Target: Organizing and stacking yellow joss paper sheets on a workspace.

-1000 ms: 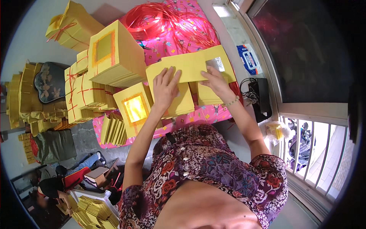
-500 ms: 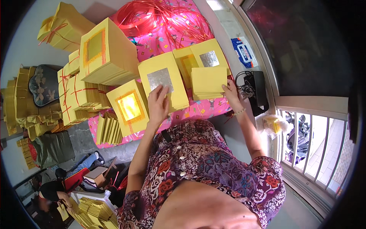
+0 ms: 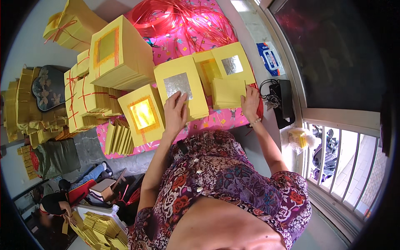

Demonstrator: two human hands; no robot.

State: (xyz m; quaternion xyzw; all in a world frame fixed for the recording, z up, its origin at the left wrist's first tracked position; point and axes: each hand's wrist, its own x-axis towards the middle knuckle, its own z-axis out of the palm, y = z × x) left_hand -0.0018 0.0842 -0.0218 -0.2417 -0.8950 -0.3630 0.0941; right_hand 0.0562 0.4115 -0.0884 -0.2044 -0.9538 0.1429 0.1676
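Observation:
My left hand (image 3: 176, 113) lies with its fingertips on the silver square of a tall stack of yellow paper (image 3: 199, 89). My right hand (image 3: 251, 104) has its fingers stretched out along the right edge of a small pile of folded yellow paper (image 3: 228, 93), apparently touching it. This pile rests against a stack of yellow sheets with a silver square (image 3: 246, 71). Between the stacks shows yellow paper with an orange-framed gold square (image 3: 209, 68). Left of my left hand leans a stack with a shiny gold square in an orange frame (image 3: 141, 114).
A tall yellow paper block (image 3: 129, 58) and bundles tied with red strips (image 3: 89, 100) stand at left on the pink patterned cloth (image 3: 177, 46). Red strapping coils (image 3: 150, 18) lie at the back. Right are a wipes pack (image 3: 269, 58) and a black box (image 3: 286, 98). Another person (image 3: 56, 206) sits lower left.
My right hand has loosened from the folded pile's corner, its fingers now straighter. The pile's outline has shifted slightly. My left hand stays on the silver square.

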